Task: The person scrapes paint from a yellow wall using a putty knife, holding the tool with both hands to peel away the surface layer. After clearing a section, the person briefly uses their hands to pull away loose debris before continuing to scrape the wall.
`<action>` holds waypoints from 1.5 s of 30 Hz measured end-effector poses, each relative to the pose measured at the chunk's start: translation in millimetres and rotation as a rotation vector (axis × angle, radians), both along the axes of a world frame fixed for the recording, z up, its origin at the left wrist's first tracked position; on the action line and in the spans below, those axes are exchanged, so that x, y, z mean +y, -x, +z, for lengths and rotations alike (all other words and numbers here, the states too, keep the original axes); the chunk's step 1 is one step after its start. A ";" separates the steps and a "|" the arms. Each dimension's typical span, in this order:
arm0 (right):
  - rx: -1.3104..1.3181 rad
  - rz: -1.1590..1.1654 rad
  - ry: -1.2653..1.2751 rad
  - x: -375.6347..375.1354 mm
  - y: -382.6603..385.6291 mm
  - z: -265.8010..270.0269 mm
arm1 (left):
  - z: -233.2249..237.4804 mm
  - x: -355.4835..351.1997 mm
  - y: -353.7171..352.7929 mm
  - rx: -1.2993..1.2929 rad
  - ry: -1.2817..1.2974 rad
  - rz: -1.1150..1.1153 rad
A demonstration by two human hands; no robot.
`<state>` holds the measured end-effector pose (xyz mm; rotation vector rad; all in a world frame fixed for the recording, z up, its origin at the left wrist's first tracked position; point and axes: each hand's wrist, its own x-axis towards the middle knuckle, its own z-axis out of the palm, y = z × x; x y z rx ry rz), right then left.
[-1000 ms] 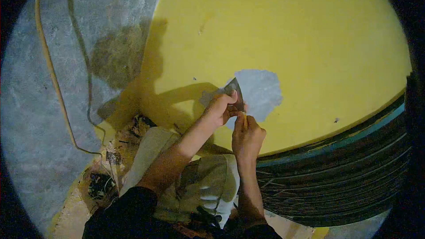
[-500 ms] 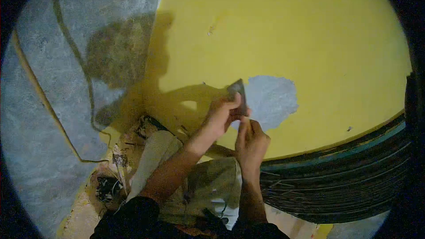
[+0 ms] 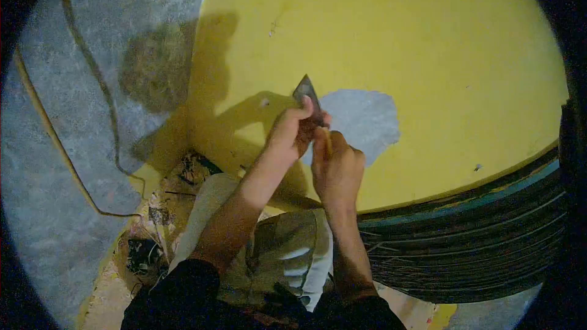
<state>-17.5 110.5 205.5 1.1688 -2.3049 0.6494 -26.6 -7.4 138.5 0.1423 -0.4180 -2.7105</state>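
A dark, flat, pointed piece [image 3: 307, 93] rises from my left hand [image 3: 290, 129], whose thumb presses on its face. My right hand [image 3: 340, 168] is closed just below and to the right, its fingers round a small yellowish thing [image 3: 328, 142] that meets the lower end of the dark piece. Both hands are close together over a yellow surface [image 3: 428, 43]. Behind them lies an irregular pale grey patch [image 3: 362, 121] on that surface, partly covered by my fingers.
A brownish cable [image 3: 54, 134] runs down the grey surface [image 3: 36, 220] at the left. Dark ribbed layers [image 3: 465, 244] curve along the lower right. A dark box-like thing with wires [image 3: 145, 256] sits at the lower left, near my trousered leg [image 3: 211, 208].
Both hands have moved up and to the left with the dark piece, whose tip now points more to the upper left. The whole view has shifted slightly.
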 end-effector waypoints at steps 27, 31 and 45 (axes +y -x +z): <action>-0.078 0.081 0.148 -1.9 6.3 -44.2 | -38.6 3.5 7.5 -0.075 -0.056 0.058; -0.235 0.047 0.120 -8.3 -16.1 -52.0 | -46.4 -5.6 -17.8 -0.176 -0.014 0.006; -0.170 -0.129 0.162 27.2 -19.6 -98.2 | -79.7 30.5 -11.5 -0.058 -0.030 -0.129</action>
